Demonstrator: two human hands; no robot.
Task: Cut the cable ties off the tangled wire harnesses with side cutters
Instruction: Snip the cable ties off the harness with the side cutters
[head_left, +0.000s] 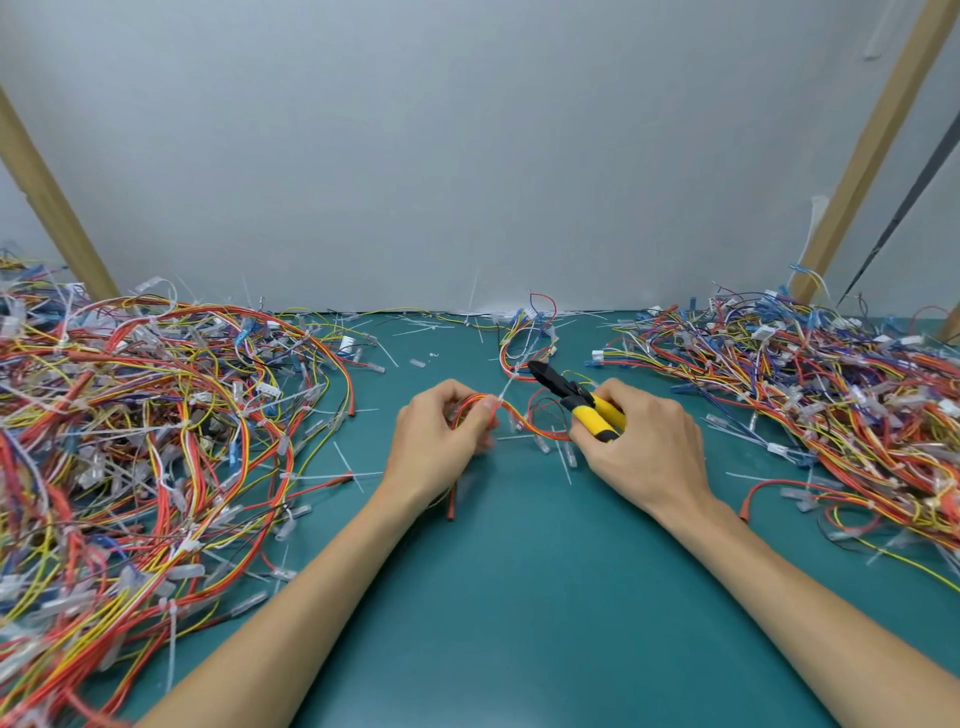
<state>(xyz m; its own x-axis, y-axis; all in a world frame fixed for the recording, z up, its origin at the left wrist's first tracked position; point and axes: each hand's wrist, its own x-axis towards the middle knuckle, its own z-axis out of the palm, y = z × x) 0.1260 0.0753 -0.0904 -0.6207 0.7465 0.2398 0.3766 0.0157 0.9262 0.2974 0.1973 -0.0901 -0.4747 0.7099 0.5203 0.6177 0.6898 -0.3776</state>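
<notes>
Worktop (519, 597): first wire heap (145, 441) at 9 o'clock, second wire heap (810, 395) at 3 o'clock; centre, left hand (441, 436) pinching orange harness (524, 423) beside white cable tie (507, 387); right hand (644, 441) gripping side cutters (576, 397), nose towards 10 o'clock

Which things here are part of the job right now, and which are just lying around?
In use: left hand, harness, cable tie, cutters, right hand.
Lying about: left pile, right pile, cut ties, post.
</notes>
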